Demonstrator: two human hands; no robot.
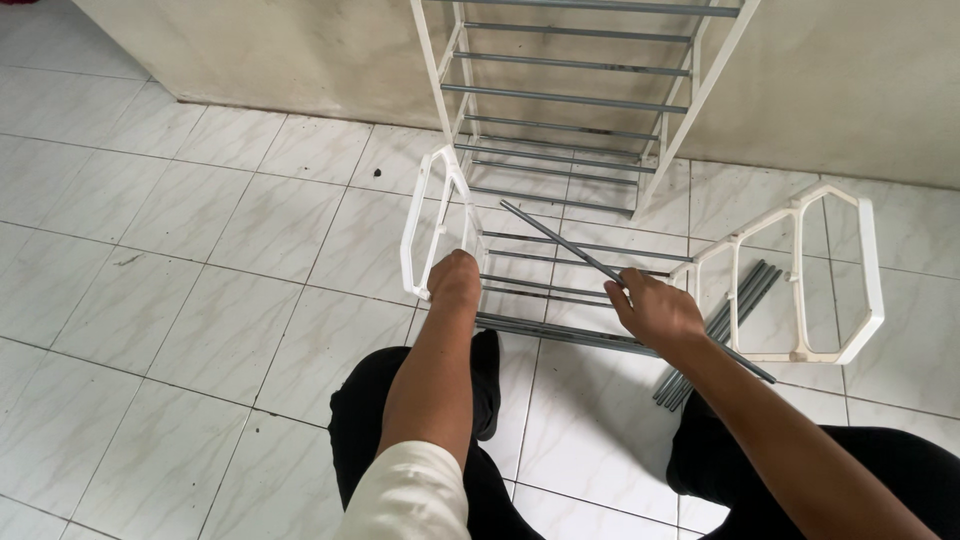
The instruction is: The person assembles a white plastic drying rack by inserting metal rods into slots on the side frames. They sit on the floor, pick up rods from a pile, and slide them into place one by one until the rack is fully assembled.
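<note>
Your left hand (455,280) is closed around the lower edge of the white plastic side frame (428,225), which stands upright on the tiled floor (200,260). Your right hand (655,310) pinches a loose grey metal rod (565,245), fingers wrapped round it near its lower end; the rod slants up and left, crossing above the horizontal rods (545,285) already set between the 2 frames. The second white side frame (800,270) stands just right of your right hand. A bundle of spare rods (735,305) lies on the floor beside that frame. A taller assembled rack (570,100) leans against the wall (300,50) behind.
</note>
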